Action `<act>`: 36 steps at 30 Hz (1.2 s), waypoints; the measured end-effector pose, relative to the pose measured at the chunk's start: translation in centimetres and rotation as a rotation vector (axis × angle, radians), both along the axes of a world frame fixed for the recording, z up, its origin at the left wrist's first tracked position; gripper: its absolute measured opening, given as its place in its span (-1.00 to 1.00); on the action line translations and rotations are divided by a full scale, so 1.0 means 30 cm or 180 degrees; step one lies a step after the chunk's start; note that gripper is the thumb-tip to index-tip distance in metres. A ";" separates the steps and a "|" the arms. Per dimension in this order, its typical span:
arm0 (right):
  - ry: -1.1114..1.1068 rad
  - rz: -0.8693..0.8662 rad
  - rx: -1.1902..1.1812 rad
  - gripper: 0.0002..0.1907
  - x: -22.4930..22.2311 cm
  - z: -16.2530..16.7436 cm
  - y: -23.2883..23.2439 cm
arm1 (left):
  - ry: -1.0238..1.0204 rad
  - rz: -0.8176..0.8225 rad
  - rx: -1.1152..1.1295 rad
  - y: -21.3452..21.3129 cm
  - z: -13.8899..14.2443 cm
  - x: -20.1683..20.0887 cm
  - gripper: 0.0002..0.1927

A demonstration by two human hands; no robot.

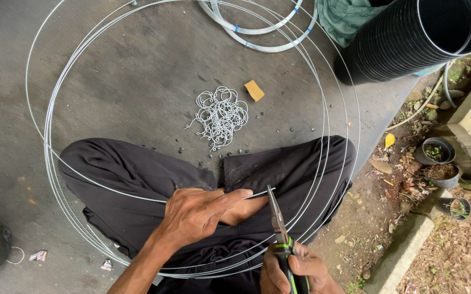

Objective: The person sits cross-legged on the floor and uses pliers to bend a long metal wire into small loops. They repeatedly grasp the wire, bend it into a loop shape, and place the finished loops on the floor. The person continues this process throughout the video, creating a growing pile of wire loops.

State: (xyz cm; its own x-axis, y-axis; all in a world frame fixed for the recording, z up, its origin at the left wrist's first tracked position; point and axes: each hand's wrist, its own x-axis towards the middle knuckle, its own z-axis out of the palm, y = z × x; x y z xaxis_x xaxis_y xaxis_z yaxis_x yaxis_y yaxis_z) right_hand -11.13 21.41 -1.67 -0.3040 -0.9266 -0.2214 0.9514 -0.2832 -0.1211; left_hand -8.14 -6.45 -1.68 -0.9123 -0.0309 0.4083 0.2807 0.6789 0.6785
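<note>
Two hands, one pair of pliers, one wire

Right hand (295,269) grips the pliers (280,231); left hand (200,212) pinches the wire (56,158) at its jaws. One heap of wire rings (222,115) beyond.

An outdoor garden work area: a dark ribbed rubber mat (137,81) meets bare soil at right, with small black plastic plant pots (437,151) and stacked black nursery pots (410,38) upper right.

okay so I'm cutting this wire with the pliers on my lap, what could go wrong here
The left hand pinches the wire right beside the tips of the pliers, so a finger could get nipped. The big springy coil may whip once cut. A snipped end could poke your leg.
</note>
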 end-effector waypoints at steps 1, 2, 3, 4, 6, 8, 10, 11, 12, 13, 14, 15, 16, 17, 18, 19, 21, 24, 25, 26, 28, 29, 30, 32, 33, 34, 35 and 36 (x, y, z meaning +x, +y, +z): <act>-0.0022 -0.0028 -0.0003 -0.69 -0.003 -0.001 0.002 | 0.0014 0.0008 -0.0006 0.000 0.000 0.000 -0.36; -0.0049 -0.0056 -0.0004 -0.68 -0.005 0.002 0.000 | 0.0022 0.0016 -0.0009 0.000 0.001 0.000 -0.37; -0.0048 0.0034 -0.0079 -0.72 -0.008 0.009 -0.004 | 0.0033 0.0021 -0.0011 0.001 0.001 0.000 -0.37; -0.0040 0.0127 -0.0161 -0.72 -0.013 0.016 -0.011 | 0.0008 0.0015 -0.0013 0.001 0.000 0.000 -0.36; -0.0018 0.0164 -0.0080 -0.72 -0.022 0.041 -0.033 | -0.0036 0.0006 -0.0021 0.001 -0.001 0.000 -0.34; -0.0015 0.0049 0.0252 -0.72 -0.013 0.085 -0.057 | 0.0027 0.0028 -0.0033 0.001 0.000 -0.001 -0.35; -0.0405 0.0242 0.0194 -0.78 -0.007 0.131 -0.079 | 0.0005 0.0040 -0.0037 -0.001 0.003 -0.003 -0.40; -0.0604 0.0339 0.0169 -0.79 -0.006 0.152 -0.089 | -0.0059 0.0040 -0.0029 -0.002 0.007 -0.004 -0.44; -0.0864 0.0452 0.0002 -0.78 -0.011 0.166 -0.100 | -0.0131 0.0036 -0.0019 -0.003 0.013 -0.004 -0.48; -0.1113 0.0561 -0.0170 -0.78 -0.023 0.173 -0.111 | -0.0073 0.0036 0.0045 -0.007 0.019 -0.005 -0.54; -0.1355 0.0670 -0.0344 -0.77 -0.038 0.177 -0.119 | -0.0010 0.0034 0.0106 -0.014 0.025 -0.006 -0.59; -0.1189 0.0654 -0.0163 -0.80 -0.045 0.192 -0.112 | 0.0046 0.0034 0.0172 -0.020 0.033 -0.006 -0.64; -0.1026 0.0645 0.0022 -0.82 -0.055 0.211 -0.094 | -0.0154 0.0051 0.0348 -0.026 0.041 -0.007 -0.77; -0.0853 0.0641 0.0200 -0.85 -0.073 0.219 -0.079 | -0.0346 0.0072 0.0515 -0.034 0.048 -0.010 -0.88; -0.0623 0.0822 0.0641 -0.86 -0.098 0.217 -0.068 | -0.0533 0.0088 0.0687 -0.043 0.055 -0.013 -0.89; -0.0394 0.0998 0.1093 -0.86 -0.126 0.213 -0.053 | -0.0778 0.0112 0.0690 -0.053 0.060 -0.020 -0.83; 0.0320 0.1326 0.1661 -0.84 -0.180 0.211 -0.018 | -0.1272 0.0185 0.0696 -0.073 0.072 -0.031 -0.71; 0.1926 0.1728 0.2083 -0.82 -0.265 0.213 0.018 | -0.1588 0.0127 0.0852 -0.094 0.095 -0.038 -0.65; 0.2508 0.1857 0.2310 -0.82 -0.288 0.220 0.026 | -0.1529 0.0158 0.0867 -0.090 0.102 -0.040 -0.64; 0.3104 0.1976 0.2533 -0.82 -0.308 0.229 0.030 | -0.1462 0.0186 0.0884 -0.082 0.109 -0.045 -0.63; 0.4168 0.1975 0.2853 -0.87 -0.341 0.246 0.024 | -0.1395 0.0284 0.0888 -0.073 0.118 -0.064 -0.62; 0.4702 0.1954 0.3006 -0.90 -0.354 0.254 0.018 | -0.1410 0.0339 0.0889 -0.068 0.121 -0.074 -0.61; 0.4980 0.1932 0.3256 -0.90 -0.364 0.260 0.010 | -0.1432 0.0387 0.0897 -0.063 0.124 -0.084 -0.61; 0.5528 0.1869 0.3771 -0.87 -0.370 0.264 -0.007 | -0.1204 0.0432 0.0931 -0.056 0.127 -0.102 -0.62; 0.5833 0.1504 0.3736 -0.87 -0.371 0.264 -0.013 | -0.1085 0.0454 0.0945 -0.052 0.128 -0.110 -0.63; 0.6126 0.1121 0.3688 -0.86 -0.371 0.260 -0.021 | -0.0944 0.0496 0.0933 -0.048 0.129 -0.116 -0.62; 0.6404 0.0727 0.3631 -0.85 -0.372 0.253 -0.028 | -0.0804 0.0533 0.0921 -0.043 0.130 -0.123 -0.61; 0.6442 0.0523 0.3599 -0.86 -0.371 0.244 -0.037 | -0.0666 0.0569 0.0907 -0.037 0.132 -0.129 -0.61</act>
State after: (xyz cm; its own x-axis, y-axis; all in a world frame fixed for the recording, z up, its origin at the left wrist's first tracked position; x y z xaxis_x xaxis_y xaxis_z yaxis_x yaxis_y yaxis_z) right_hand -22.25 20.31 5.65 -0.6799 -0.7265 -0.0999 -0.5430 0.5902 -0.5974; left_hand -12.01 -7.55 2.28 -0.9449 -0.2821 0.1663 0.0108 0.4806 0.8769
